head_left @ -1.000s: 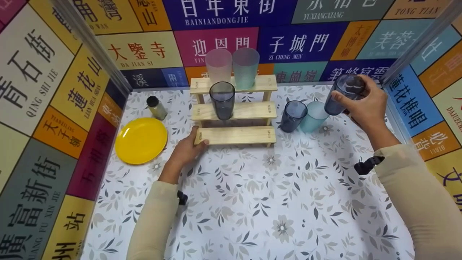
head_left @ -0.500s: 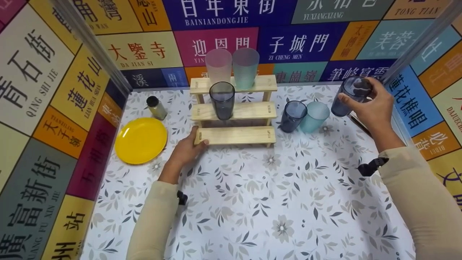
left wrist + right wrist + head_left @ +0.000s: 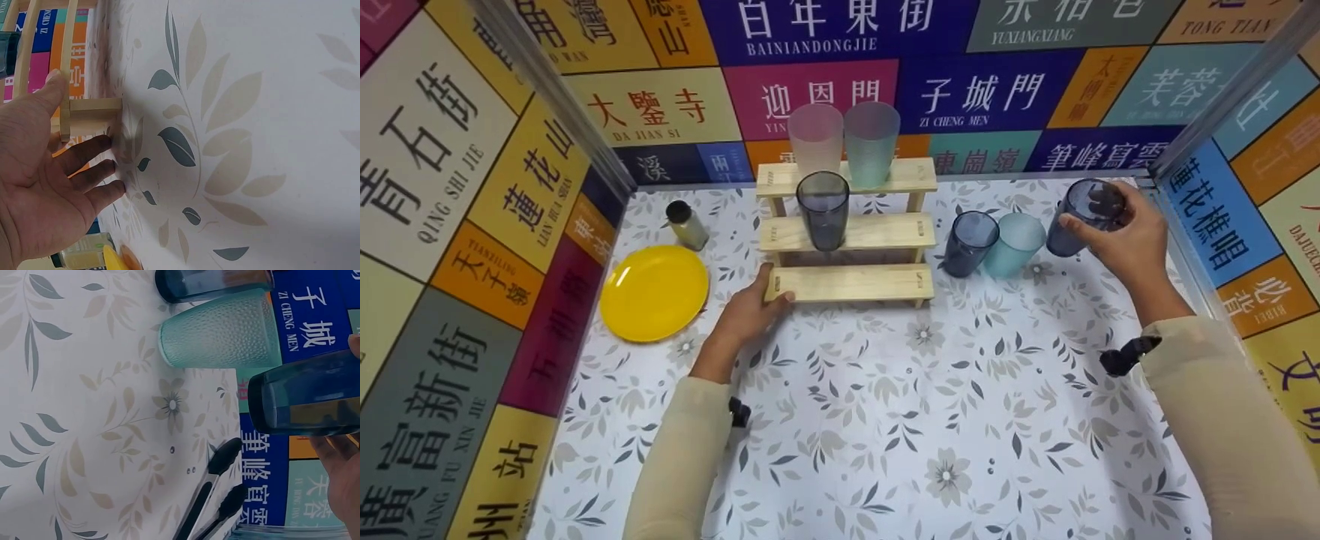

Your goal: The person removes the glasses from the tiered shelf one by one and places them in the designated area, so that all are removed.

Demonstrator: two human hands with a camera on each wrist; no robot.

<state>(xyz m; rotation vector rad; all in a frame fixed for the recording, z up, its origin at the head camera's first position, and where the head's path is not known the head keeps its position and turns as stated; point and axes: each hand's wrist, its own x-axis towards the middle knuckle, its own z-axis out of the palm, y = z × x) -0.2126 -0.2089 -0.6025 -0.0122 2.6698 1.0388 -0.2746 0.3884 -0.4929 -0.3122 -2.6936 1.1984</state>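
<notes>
My right hand [image 3: 1136, 232] grips a dark blue tumbler [image 3: 1072, 229], thumb on the near side. In the right wrist view, the base of this tumbler hangs above the table, with a textured teal tumbler [image 3: 219, 332] beyond it. Another dark blue tumbler [image 3: 969, 244] stands against the teal one. My left hand [image 3: 746, 311] pinches the left end of the lowest step of a three-tier wooden stand [image 3: 855, 283]. A dark grey tumbler [image 3: 823, 214] is on the middle step. Up top are a frosted clear tumbler [image 3: 815, 139] and a pale green tumbler [image 3: 872, 146].
A yellow plate [image 3: 654, 292] lies at the left, with a small black-capped bottle [image 3: 687, 226] behind it. Black-tipped tongs [image 3: 225, 458] lie on the table below my right hand. Printed panels [image 3: 982, 90] wall the back and both sides of the flower-patterned table [image 3: 855, 420].
My right hand has carried the dark blue tumbler a little to the right, then lowered it slightly. The left hand has stayed on the stand.
</notes>
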